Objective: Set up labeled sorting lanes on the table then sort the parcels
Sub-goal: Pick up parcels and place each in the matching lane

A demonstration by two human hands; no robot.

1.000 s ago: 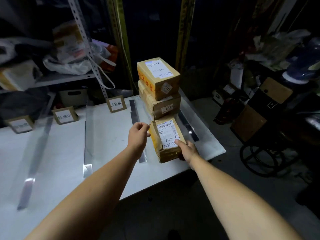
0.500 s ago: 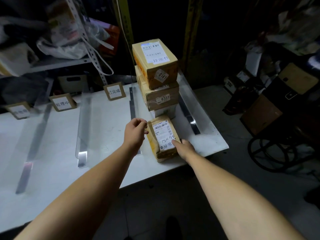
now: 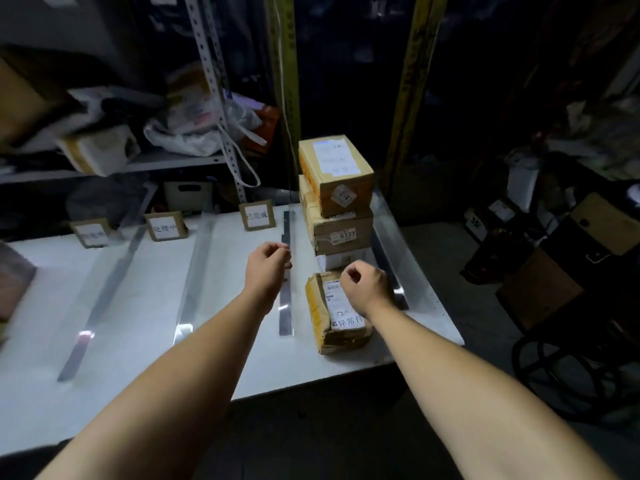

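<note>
A small brown parcel [image 3: 329, 320] with a white label lies flat in the rightmost lane of the white table [image 3: 138, 341]. Behind it stands a stack of three parcels [image 3: 337, 202]. My right hand [image 3: 367, 284] hovers over the small parcel with fingers curled, holding nothing. My left hand [image 3: 268, 268] hangs above the clear lane divider [image 3: 286, 289], fingers loosely curled and empty. Three standing label cards [image 3: 258, 215] [image 3: 165, 226] [image 3: 91, 233] mark the lanes at the table's back edge.
More clear dividers [image 3: 194, 278] [image 3: 100, 299] [image 3: 388, 258] run front to back. A metal shelf [image 3: 104, 168] with bags and boxes stands behind. Cardboard boxes and a cart [image 3: 571, 271] crowd the dark floor at the right. A brown object [image 3: 14, 275] sits at the left edge.
Both hands have let go of the small parcel, which now lies on the table. My right hand rose above it; my left hand moved slightly away to the left.
</note>
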